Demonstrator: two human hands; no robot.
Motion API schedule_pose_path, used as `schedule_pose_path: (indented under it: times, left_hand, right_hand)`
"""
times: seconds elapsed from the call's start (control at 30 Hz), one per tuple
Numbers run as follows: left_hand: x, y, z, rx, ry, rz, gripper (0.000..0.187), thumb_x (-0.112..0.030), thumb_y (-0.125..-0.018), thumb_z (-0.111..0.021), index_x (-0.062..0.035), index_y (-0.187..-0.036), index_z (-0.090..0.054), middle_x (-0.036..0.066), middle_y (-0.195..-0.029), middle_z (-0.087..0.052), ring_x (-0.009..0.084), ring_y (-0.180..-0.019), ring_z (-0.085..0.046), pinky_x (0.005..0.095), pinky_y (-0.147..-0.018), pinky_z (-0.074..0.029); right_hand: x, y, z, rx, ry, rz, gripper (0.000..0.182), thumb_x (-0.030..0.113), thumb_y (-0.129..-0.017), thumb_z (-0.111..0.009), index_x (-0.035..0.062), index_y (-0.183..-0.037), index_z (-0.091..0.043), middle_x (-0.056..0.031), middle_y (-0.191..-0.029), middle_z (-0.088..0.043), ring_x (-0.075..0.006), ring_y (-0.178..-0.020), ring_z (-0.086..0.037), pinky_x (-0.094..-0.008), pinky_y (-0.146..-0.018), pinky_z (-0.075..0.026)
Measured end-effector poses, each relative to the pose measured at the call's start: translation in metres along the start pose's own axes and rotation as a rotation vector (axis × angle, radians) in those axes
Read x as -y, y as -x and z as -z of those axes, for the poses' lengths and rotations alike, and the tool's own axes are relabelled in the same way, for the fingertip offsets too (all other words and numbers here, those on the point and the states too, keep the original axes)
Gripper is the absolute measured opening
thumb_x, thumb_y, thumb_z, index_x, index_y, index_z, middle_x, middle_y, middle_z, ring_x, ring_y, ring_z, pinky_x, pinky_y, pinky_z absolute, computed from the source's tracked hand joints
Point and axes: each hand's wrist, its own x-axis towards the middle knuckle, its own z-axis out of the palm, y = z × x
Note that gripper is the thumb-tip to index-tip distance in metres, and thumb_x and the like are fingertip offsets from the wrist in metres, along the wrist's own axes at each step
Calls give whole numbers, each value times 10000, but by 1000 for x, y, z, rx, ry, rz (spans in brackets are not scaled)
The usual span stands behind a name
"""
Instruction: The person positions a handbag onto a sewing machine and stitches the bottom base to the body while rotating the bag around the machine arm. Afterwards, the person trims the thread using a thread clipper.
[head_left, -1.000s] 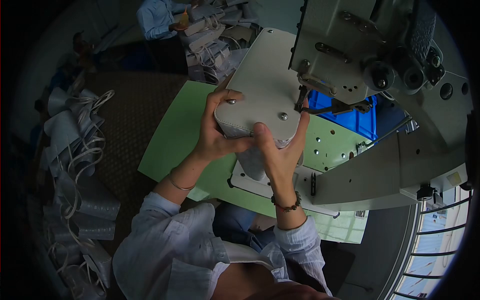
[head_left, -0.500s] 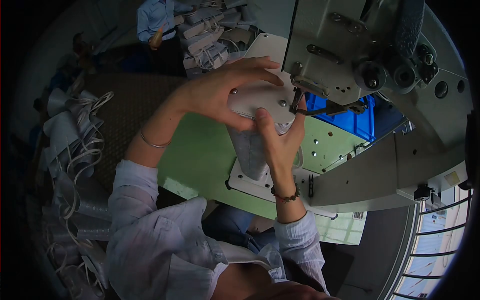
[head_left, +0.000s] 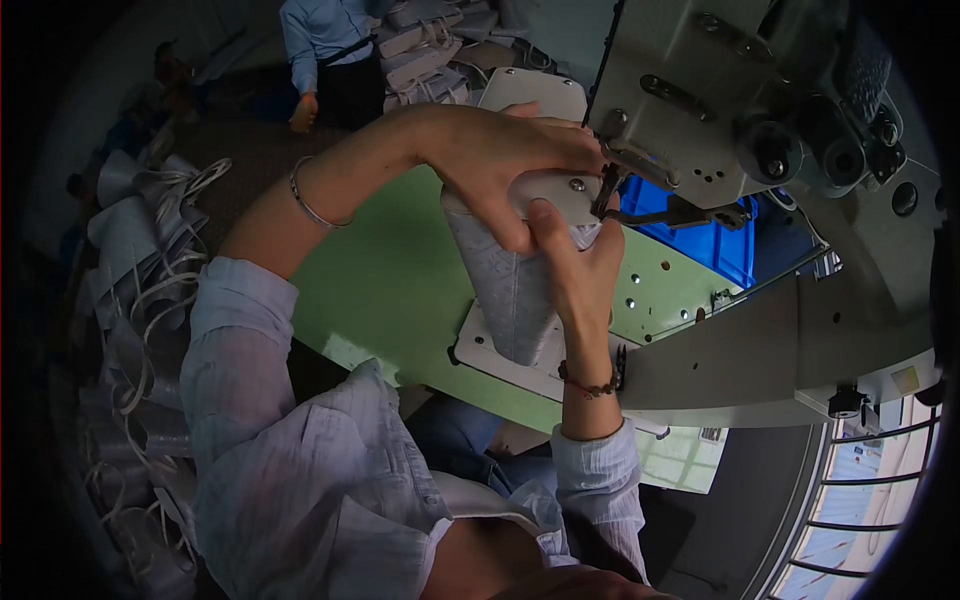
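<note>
A grey-white bag (head_left: pixel 500 290) hangs over the sewing machine's raised arm, its flat end turned up beside the needle and presser foot (head_left: pixel 607 192). My left hand (head_left: pixel 500 165) arches over the far side of that end, its fingers reaching to the presser foot and its thumb on the near edge. Close to that thumb, my right hand (head_left: pixel 575 255) pinches the bag's near right edge, its thumb on top and the other fingers partly hidden behind.
The machine head (head_left: pixel 720 110) fills the upper right, above a green table (head_left: pixel 375 270). Behind it is a blue crate (head_left: pixel 700 240). Bags with straps (head_left: pixel 140 290) are piled at left; another person (head_left: pixel 335 50) stands near more bags (head_left: pixel 425 45) at the back.
My left hand has moved right, closer to the presser foot, and its forearm has swung up. The bag has turned slightly. The other person's hand is lower.
</note>
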Motion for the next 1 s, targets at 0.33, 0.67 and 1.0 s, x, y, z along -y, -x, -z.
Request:
schedule_pose_path:
  times: [0.33,0.67,1.0]
  left_hand:
    - [-16,5,-10,-9,-211,65,1025,-673,-691,-701,24,-1387,-415,177,-1459,-422,352,-1394,-355,559,-1098,-266]
    - [-29,14,-16,-59,-285,119,1230,-798,-627,-665,138,-1371,-377,273,-1358,-468,350,-1276,-463,428,-1079,-318]
    - [-25,50,-22,-272,-179,-97,1215,-526,-474,-882,49,-1421,-383,240,-1433,-402,367,-1274,-463,443,-1091,-338]
  right_hand:
    - [5,-8,23,281,-97,-98,502,226,-769,-718,-33,-1174,-572,-103,-1052,-634,-188,-958,-583,-321,-875,-464]
    - [4,-16,43,451,-83,-247,535,263,-759,-712,-16,-1196,-582,-89,-1094,-615,-193,-1020,-556,-333,-920,-438]
    - [11,5,46,358,-134,-307,576,280,-842,-627,-17,-1320,-503,-110,-1161,-593,-189,-1079,-529,-327,-968,-413]
